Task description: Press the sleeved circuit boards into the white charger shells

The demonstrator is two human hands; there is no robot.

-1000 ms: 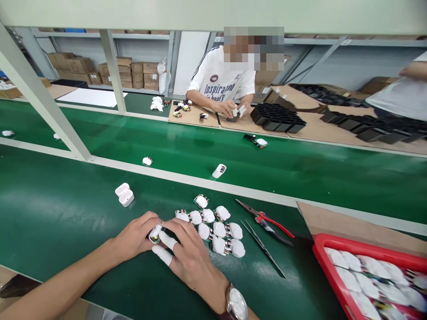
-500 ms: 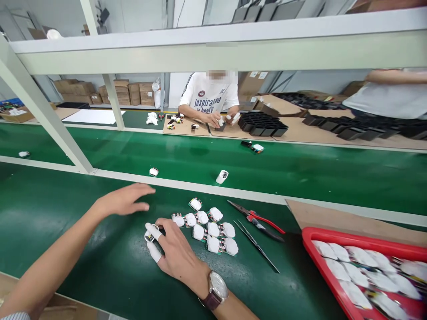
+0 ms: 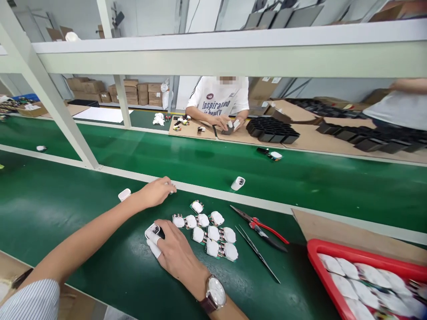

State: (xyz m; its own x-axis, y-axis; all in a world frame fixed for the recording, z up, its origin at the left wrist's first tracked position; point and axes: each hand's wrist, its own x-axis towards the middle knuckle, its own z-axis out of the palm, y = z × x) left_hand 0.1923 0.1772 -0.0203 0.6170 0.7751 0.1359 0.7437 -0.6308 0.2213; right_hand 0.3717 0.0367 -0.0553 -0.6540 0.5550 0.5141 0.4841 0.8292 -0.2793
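White part (image 3: 154, 229) with a bit of circuit board lies on the green desk (image 3: 60, 204), just right of a white case (image 3: 124, 194) that is half hidden behind the left forearm; the right hand (image 3: 176, 255), with a watch on its wrist, still pins it there, two white-capped fingertips (image 3: 152, 238) closed narrowly on it. A second ago both hands were together on this part; the left hand (image 3: 155, 192) has since gone out to the pale rail at the desk's far edge. Half a second ago it hovered flat and spread; now its fingers are curled over a small white piece (image 3: 172, 191), and whether they grip it cannot be told. Right of the hands, a cluster of like parts (image 3: 208, 229) lies unmoved; next come the tweezers (image 3: 256, 254) and the red-handled cutters (image 3: 263, 226), side by side. On the conveyor belt (image 3: 316, 186) beyond the rail, a white housing (image 3: 238, 182) has drifted rightward relative to the cutters. At the far right a red tray (image 3: 315, 262) of white parts rests on cardboard (image 3: 333, 224).
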